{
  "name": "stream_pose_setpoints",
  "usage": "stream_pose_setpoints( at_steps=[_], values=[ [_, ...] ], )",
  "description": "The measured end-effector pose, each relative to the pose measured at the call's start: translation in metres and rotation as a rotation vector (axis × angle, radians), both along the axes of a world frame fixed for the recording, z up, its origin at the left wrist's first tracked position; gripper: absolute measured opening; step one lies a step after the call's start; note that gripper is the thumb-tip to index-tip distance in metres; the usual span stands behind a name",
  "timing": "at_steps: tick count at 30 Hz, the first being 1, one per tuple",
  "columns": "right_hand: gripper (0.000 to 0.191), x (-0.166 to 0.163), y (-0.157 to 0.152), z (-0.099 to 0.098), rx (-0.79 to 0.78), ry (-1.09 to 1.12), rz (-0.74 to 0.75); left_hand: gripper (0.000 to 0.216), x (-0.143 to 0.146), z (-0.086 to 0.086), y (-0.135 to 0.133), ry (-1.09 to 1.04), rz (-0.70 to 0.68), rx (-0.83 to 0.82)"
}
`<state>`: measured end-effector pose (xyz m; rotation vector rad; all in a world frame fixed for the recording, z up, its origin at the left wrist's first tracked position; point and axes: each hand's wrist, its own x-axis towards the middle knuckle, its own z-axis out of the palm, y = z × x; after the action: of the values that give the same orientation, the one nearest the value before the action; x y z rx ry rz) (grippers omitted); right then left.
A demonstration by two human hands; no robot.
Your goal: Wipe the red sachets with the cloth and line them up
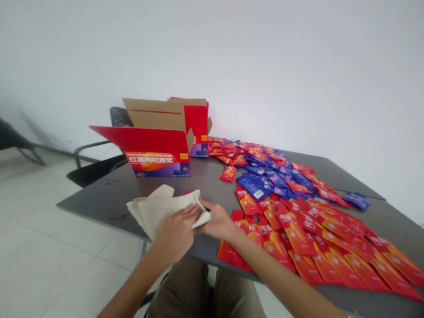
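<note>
A cream cloth bag, folded and rumpled, is held between my two hands above the front edge of the table. My left hand presses on its near side, with the fingers lying over the fabric. At the hemmed edge on the right, my right hand pinches the cloth; some of its fingertips are hidden by the fabric. A small red bit shows just behind the bag, too covered to name. Close to my right forearm lie red and orange pouches, spread in overlapping rows.
An open red carton stands at the back left, with another red carton behind it. Mixed red pouches and blue pouches are heaped along the back of the dark table. A black chair is beyond the left edge.
</note>
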<state>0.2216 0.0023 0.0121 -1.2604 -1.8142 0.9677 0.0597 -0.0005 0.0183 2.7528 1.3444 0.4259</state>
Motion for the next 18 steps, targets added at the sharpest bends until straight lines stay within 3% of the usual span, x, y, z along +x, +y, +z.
stream_pose_setpoints(
  at_steps=[4,10,16,18],
  values=[
    [0.062,0.000,-0.001,0.005,-0.028,-0.013,-0.035,0.051,-0.004,0.005,0.021,0.036,0.121,-0.012],
    [0.068,0.000,0.002,-0.003,-0.006,0.011,0.011,0.058,-0.004,-0.004,-0.002,0.019,-0.052,0.015],
    [0.073,0.001,0.002,0.001,-0.041,-0.002,-0.045,0.053,-0.002,0.006,0.024,0.065,0.091,-0.012],
    [0.072,0.000,0.002,0.001,-0.042,0.000,-0.043,0.055,-0.001,0.005,0.022,0.067,0.068,0.003]
  ],
)
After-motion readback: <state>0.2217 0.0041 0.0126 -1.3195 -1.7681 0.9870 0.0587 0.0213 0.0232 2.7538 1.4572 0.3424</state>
